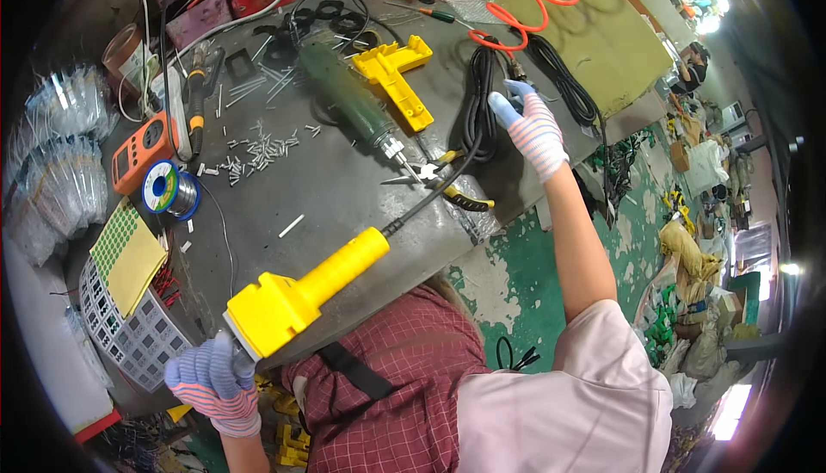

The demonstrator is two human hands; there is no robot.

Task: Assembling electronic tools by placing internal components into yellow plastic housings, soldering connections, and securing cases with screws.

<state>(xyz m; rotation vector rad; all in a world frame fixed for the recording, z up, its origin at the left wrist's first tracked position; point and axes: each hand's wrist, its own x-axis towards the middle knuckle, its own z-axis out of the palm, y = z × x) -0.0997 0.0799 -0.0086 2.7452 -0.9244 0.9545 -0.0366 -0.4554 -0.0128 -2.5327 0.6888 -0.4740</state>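
My left hand (217,383), in a striped knit glove with bluish fingertips, is closed around the metal end of a yellow power tool (275,309). The tool's handle slants up to the right, and a black cord runs from it toward a coiled black cable (480,98). Just right of that coil is my gloved right hand (535,129), thumb and fingers apart, with nothing visible in it. Between the hands, a green electric screwdriver (348,98) lies beside yellow-handled pliers (452,185). A loose yellow housing half (400,77) rests behind them.
Small screws (254,154) are scattered on the grey table (327,202). A solder spool (172,189), an orange meter (142,153) and bagged parts (60,154) stand left. An orange coiled hose (538,8) hangs at the back right. A person (691,68) is far right.
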